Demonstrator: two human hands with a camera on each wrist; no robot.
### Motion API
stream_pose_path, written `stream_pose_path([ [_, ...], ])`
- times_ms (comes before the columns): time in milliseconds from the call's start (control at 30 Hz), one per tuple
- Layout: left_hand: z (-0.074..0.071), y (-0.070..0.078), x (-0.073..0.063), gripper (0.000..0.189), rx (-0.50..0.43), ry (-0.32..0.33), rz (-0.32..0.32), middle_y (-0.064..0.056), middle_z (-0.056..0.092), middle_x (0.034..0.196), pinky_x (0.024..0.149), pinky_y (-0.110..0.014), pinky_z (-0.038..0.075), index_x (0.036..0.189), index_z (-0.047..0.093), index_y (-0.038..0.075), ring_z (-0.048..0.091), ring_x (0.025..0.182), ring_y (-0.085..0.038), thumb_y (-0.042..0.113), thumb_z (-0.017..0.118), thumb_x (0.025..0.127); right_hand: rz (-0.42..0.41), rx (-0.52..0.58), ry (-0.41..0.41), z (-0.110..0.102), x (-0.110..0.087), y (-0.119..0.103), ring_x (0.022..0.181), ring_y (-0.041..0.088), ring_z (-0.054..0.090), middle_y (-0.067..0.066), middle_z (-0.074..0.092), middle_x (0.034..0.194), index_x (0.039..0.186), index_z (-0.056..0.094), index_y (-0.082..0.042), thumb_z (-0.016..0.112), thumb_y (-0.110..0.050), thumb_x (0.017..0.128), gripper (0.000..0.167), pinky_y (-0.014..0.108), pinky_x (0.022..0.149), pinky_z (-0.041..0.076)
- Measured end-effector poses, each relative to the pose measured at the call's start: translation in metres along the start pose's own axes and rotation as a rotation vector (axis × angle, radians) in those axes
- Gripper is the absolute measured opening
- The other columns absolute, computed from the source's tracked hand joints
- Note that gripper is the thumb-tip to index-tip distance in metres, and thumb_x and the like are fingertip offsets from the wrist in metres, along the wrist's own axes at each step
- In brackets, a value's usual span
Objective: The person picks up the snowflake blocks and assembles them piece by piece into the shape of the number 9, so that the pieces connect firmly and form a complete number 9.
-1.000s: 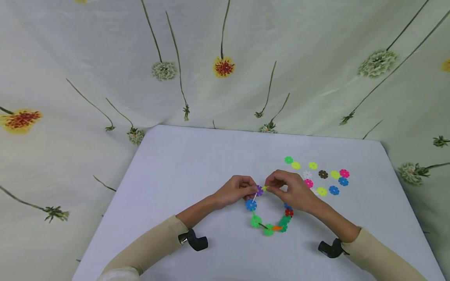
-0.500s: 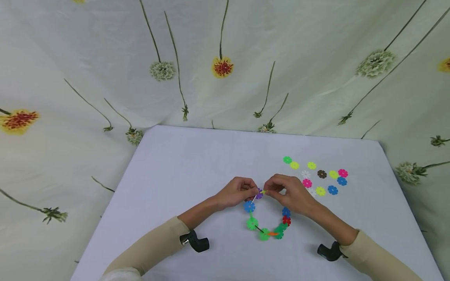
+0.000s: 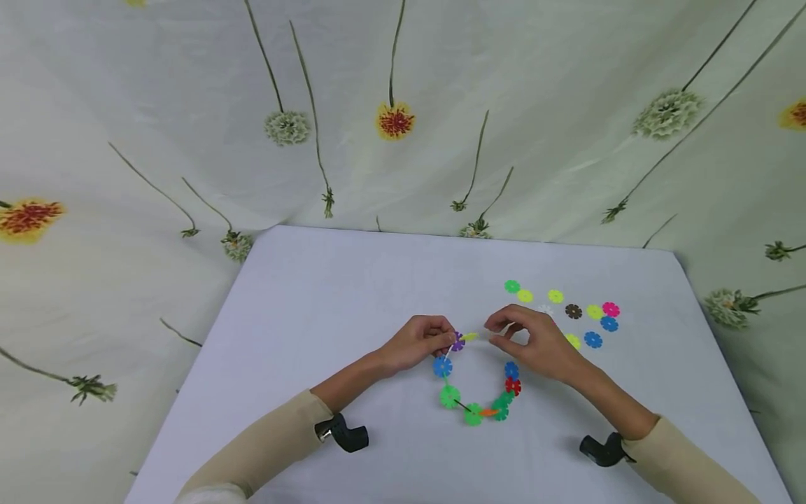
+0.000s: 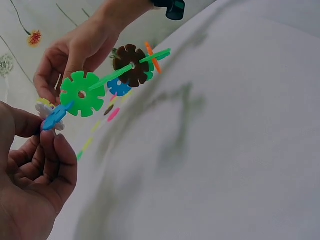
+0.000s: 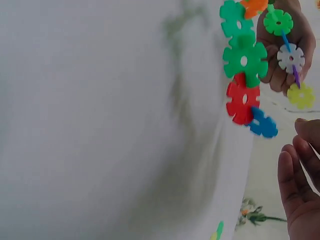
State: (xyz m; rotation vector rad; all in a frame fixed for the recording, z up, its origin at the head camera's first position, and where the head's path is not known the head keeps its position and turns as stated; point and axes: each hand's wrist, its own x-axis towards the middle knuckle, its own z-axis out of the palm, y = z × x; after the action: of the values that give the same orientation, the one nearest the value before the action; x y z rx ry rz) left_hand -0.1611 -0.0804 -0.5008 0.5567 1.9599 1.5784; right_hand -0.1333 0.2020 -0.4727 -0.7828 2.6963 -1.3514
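Notched flower-shaped plastic discs, slotted together, form a curved chain with a gap between its two ends. My left hand [image 3: 418,343] pinches the chain near one end, around the purple disc [image 3: 458,341]. A yellow disc [image 3: 469,337] sticks out beyond the purple one as that end piece. The chain's other end is a blue disc [image 3: 511,371] joined to a red disc [image 5: 243,100]. Just right of the yellow disc, my right hand [image 3: 532,343] is held with thumb and fingers apart and nothing between them. Green discs [image 4: 83,94] and a brown disc [image 4: 131,65] run between.
Loose discs in several colours lie at the table's back right, among them a brown disc [image 3: 573,311], a pink disc [image 3: 611,309] and a blue disc [image 3: 593,339]. The white table [image 3: 327,280] backs onto a flower-printed cloth [image 3: 352,161].
My right hand has let go of the yellow disc and drawn back to the right, fingers spread. The yellow disc stays at the chain's end; my left hand keeps its pinch.
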Motion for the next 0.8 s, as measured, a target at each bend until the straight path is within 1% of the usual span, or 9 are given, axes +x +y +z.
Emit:
stream_pose_path([
  [100,-0.002,-0.002,-0.002,0.019,-0.005,0.000,-0.001,0.003,0.062,0.086,0.076,-0.020,0.052,0.110,0.067,-0.002,0.058,0.079,-0.008,0.015,0.059,0.110,0.062,-0.053,0.022,-0.010,-0.005,0.013,0.100,0.019,0.074,0.008,0.078,0.111,0.117,0.075,-0.005,0.083,-0.004,0.093,0.025,0.032,0.085,0.065],
  [233,-0.004,-0.004,-0.004,0.019,-0.014,-0.001,-0.003,0.003,0.061,0.088,0.076,-0.019,0.052,0.112,0.066,-0.004,0.057,0.080,-0.009,0.014,0.058,0.110,0.196,-0.167,0.035,-0.024,-0.014,0.031,0.100,0.022,0.071,0.008,0.078,0.112,0.118,0.075,-0.007,0.083,-0.010,0.093,0.026,0.027,0.082,0.062],
  [267,-0.005,-0.005,-0.004,0.019,-0.018,-0.001,-0.004,0.003,0.061,0.088,0.076,-0.019,0.052,0.112,0.066,-0.004,0.057,0.080,-0.009,0.014,0.058,0.110,0.240,-0.203,0.036,-0.027,-0.016,0.034,0.101,0.023,0.071,0.008,0.077,0.112,0.118,0.074,-0.007,0.084,-0.014,0.093,0.027,0.028,0.081,0.061],
  [367,-0.005,-0.005,-0.004,0.019,-0.031,-0.001,-0.008,0.004,0.061,0.088,0.076,-0.018,0.052,0.113,0.066,-0.004,0.057,0.080,-0.008,0.013,0.058,0.110,0.367,-0.303,0.037,-0.034,-0.022,0.040,0.102,0.028,0.069,0.011,0.076,0.113,0.119,0.073,-0.008,0.084,-0.022,0.093,0.032,0.036,0.081,0.062],
  [467,-0.006,-0.005,-0.004,0.018,-0.038,0.002,-0.007,0.003,0.061,0.089,0.076,-0.018,0.052,0.113,0.066,-0.003,0.057,0.081,-0.008,0.013,0.058,0.110,0.462,-0.362,0.058,-0.037,-0.027,0.046,0.103,0.034,0.069,0.017,0.074,0.114,0.119,0.071,-0.005,0.085,-0.027,0.091,0.039,0.045,0.080,0.064],
  [500,-0.006,-0.005,-0.005,0.018,-0.038,0.001,-0.005,0.003,0.061,0.089,0.076,-0.018,0.052,0.112,0.065,-0.003,0.057,0.081,-0.008,0.013,0.057,0.110,0.483,-0.374,0.065,-0.037,-0.028,0.049,0.103,0.036,0.069,0.018,0.073,0.114,0.120,0.071,-0.004,0.086,-0.028,0.090,0.041,0.047,0.079,0.064],
  [600,-0.006,-0.003,-0.006,0.018,-0.041,0.007,-0.004,0.002,0.060,0.089,0.076,-0.018,0.052,0.112,0.065,-0.003,0.056,0.081,-0.009,0.013,0.057,0.110,0.523,-0.420,0.073,-0.037,-0.030,0.057,0.100,0.035,0.069,0.020,0.071,0.111,0.120,0.069,-0.002,0.087,-0.033,0.089,0.047,0.045,0.075,0.064],
  [667,-0.006,-0.002,-0.007,0.019,-0.047,0.007,-0.003,0.002,0.060,0.089,0.076,-0.018,0.052,0.112,0.065,-0.004,0.056,0.081,-0.009,0.013,0.057,0.110,0.536,-0.439,0.071,-0.037,-0.029,0.060,0.097,0.034,0.068,0.020,0.070,0.109,0.119,0.069,0.000,0.087,-0.034,0.088,0.049,0.043,0.072,0.063],
  [800,-0.006,-0.003,-0.008,0.019,-0.059,0.005,0.002,0.003,0.060,0.089,0.076,-0.018,0.052,0.112,0.064,-0.005,0.056,0.080,-0.008,0.013,0.056,0.110,0.544,-0.450,0.073,-0.036,-0.026,0.063,0.092,0.031,0.066,0.020,0.069,0.107,0.116,0.069,0.001,0.087,-0.033,0.088,0.047,0.041,0.070,0.061],
])
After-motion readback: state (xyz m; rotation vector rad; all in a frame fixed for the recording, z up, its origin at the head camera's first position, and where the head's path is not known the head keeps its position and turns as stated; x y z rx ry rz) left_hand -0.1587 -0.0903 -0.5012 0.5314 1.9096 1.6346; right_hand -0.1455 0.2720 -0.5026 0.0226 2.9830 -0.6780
